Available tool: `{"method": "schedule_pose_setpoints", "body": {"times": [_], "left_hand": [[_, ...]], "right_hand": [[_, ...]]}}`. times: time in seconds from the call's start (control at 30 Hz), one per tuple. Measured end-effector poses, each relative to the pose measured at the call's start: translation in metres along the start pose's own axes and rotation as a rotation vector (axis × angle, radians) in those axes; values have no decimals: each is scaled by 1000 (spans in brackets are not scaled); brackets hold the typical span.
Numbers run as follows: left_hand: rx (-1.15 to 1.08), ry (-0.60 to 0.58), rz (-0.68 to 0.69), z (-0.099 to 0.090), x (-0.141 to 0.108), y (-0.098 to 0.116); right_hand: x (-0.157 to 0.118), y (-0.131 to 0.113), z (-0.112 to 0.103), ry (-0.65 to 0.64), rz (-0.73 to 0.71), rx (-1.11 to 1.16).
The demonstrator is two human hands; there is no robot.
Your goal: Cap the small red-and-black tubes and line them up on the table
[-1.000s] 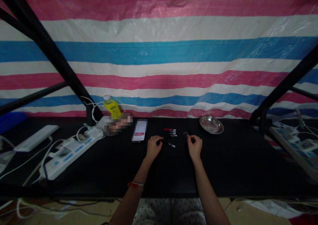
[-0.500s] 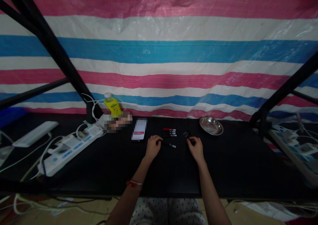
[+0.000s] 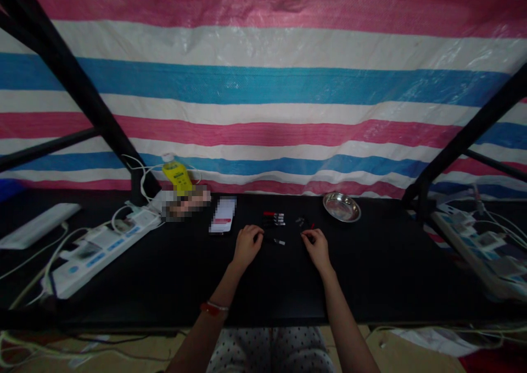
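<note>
My left hand [image 3: 248,245] rests on the black table with its fingers curled together, beside the dark end of a small black item with a silvery tip [image 3: 279,241]; whether it holds that end is hidden. Just behind, several small black and red items with silvery ends [image 3: 274,218] lie side by side in a stack-like row. My right hand [image 3: 317,245] has thumb and index finger pressed together at the near edge of some small dark and shiny pieces [image 3: 302,221]. A bit of red shows at its fingertips. What the fingers pinch is too small to name.
A round metal dish [image 3: 341,207] stands behind my right hand. Behind my left hand lies a phone [image 3: 223,216]. Farther left are a yellow bottle [image 3: 177,176], a white power strip [image 3: 101,252] and cables. Another power strip [image 3: 481,246] is at the right. Black frame bars slant at both sides.
The whole view has shifted, so the table's things sit slightly farther left. A bit of red now shows by my right fingertips. My left hand has barely moved against the table.
</note>
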State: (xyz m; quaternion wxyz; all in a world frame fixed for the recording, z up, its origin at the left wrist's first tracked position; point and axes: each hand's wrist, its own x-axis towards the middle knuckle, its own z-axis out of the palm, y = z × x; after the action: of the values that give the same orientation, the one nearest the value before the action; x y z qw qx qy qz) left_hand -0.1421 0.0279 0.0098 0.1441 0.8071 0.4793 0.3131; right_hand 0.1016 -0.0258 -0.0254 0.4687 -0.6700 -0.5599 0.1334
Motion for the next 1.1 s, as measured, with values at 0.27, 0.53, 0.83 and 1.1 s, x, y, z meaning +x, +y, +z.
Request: {"method": "schedule_pose_setpoints", "body": {"times": [0.27, 0.53, 0.83, 1.1], "left_hand": [[107, -3, 285, 44, 10, 61], [227, -65, 296, 96, 26, 95], [226, -124, 296, 87, 20, 93], [-10, -7, 282, 87, 17, 90]], "right_hand": [[4, -16, 10, 145, 32, 214], [3, -7, 9, 479, 226, 310], [2, -13, 3, 536, 325, 513], [1, -15, 6, 451, 354, 681]]}}
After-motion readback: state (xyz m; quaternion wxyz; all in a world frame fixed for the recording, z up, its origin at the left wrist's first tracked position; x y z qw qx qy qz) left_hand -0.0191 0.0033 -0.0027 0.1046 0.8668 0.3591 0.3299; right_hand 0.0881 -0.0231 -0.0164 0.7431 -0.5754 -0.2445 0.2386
